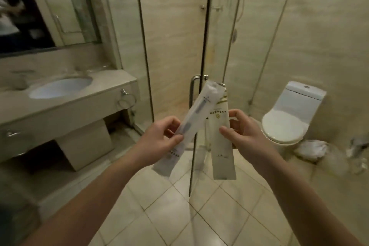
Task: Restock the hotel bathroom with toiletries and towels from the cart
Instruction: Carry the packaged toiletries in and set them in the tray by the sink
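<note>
I hold two long white toiletry packets up in front of me, crossed at their tops. My left hand (159, 138) pinches a translucent packet (196, 110) with a dark toothbrush-like item inside; it leans up to the right. My right hand (242, 132) grips a cream packet (219, 146) with a small gold emblem, held nearly upright. Both packets hang in the air before the glass shower door (175, 50). No towels or cart are in view.
A marble vanity (83, 104) with an oval sink (61, 88), a towel ring (126, 101) and a mirror stands at the left. A white toilet (287, 122) sits at the right, with crumpled white plastic (313, 149) on the tiled floor beside it.
</note>
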`<action>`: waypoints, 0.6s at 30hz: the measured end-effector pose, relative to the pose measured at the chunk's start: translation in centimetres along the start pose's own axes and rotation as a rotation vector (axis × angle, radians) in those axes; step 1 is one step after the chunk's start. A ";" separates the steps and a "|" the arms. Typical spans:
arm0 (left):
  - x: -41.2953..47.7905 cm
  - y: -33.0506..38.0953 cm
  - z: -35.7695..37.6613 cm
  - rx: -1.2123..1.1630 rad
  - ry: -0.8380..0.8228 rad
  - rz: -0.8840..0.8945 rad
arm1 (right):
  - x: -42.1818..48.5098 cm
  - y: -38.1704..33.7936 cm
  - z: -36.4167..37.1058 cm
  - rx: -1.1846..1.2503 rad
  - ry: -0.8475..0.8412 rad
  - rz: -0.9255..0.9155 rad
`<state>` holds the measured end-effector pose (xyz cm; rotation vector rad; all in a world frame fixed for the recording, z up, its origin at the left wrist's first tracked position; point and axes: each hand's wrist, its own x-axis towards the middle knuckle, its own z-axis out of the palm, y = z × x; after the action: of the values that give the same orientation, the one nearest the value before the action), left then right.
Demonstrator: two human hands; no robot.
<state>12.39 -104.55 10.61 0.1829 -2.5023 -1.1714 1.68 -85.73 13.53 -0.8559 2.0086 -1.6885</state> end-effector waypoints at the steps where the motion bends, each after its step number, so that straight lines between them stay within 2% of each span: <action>1: -0.2 -0.9 -1.2 -0.003 0.021 -0.025 | 1.1 -0.1 1.4 0.007 -0.031 -0.002; 11: -0.7 -10.2 -11.4 -0.078 0.266 -0.301 | 12.9 0.0 14.9 -0.002 -0.277 -0.044; 18: 2.9 -18.2 -18.0 -0.089 0.430 -0.430 | 23.7 0.5 23.8 -0.013 -0.411 -0.063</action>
<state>15.89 -129.97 8.08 0.8839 -2.0796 -1.2354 -0.87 -119.11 10.39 -1.1728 1.7292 -1.3918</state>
